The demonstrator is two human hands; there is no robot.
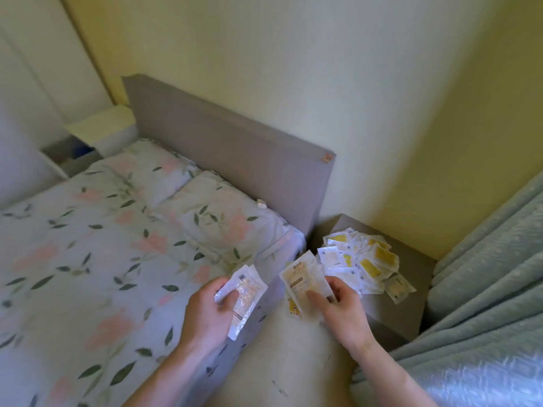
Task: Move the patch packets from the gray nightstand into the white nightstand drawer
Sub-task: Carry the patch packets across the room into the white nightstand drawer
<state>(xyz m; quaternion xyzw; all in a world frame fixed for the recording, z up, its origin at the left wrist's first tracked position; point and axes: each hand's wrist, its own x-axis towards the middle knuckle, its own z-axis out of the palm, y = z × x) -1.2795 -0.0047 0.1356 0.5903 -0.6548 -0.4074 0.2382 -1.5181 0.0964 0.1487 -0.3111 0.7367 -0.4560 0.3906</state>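
Note:
A heap of white and yellow patch packets [363, 261] lies on the gray nightstand [411, 306] at the right of the bed. My left hand [208, 312] grips a small stack of packets [244, 298] above the bed's edge. My right hand [343, 309] grips another stack of packets [302, 282] just left of the heap, thumb pressed on top. The white nightstand [100, 127] stands at the far side of the bed, upper left, with its drawer [73, 157] pulled open; something blue shows inside.
A bed [102, 245] with a floral cover and two pillows lies between the two nightstands, backed by a gray headboard [235, 154]. Pale green curtains [484, 304] hang at the right, close to the gray nightstand. A narrow strip of floor [288, 362] runs below my hands.

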